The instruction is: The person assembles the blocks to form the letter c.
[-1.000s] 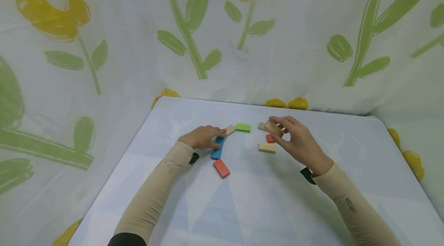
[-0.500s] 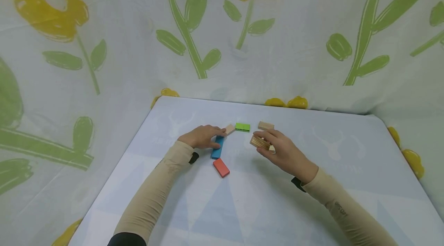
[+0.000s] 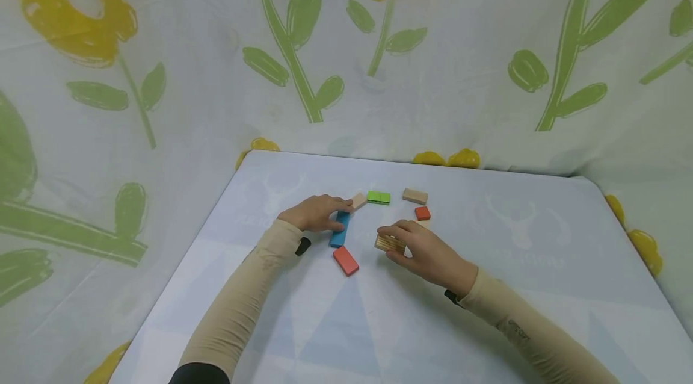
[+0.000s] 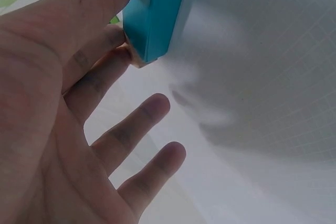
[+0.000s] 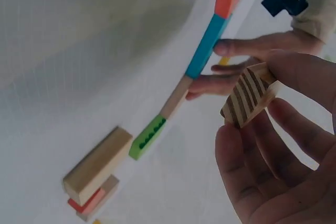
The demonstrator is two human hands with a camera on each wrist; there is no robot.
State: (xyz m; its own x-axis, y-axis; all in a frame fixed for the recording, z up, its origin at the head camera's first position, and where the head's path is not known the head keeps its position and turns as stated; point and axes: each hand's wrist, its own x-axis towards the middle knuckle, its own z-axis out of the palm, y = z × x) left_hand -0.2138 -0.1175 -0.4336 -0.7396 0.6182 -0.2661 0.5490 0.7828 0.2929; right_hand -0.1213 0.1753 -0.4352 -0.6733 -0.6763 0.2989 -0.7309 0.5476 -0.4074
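Note:
My left hand (image 3: 314,214) rests at the outer side of a blue block (image 3: 340,233). Its thumb touches the blue block, and the fingertips reach a pale wooden block (image 3: 358,201) at that block's far end. In the left wrist view the other two fingers (image 4: 152,106) stretch out free. Between thumb and fingers, my right hand (image 3: 428,254) pinches a wooden block with brown stripes (image 5: 247,95), above the table. A red block (image 3: 345,261) meets the blue block's near end, and a green block (image 3: 379,198) follows the pale one, forming a curved row.
Right of the row lie a wooden block (image 3: 415,195), a small red block (image 3: 422,213) and another wooden block (image 5: 98,165), mostly behind my right hand in the head view. A flower-printed curtain (image 3: 433,83) surrounds the white table (image 3: 303,176).
My right hand has carried the striped wooden block leftward and nearer, away from the loose blocks on the right. The left hand has stayed in place.

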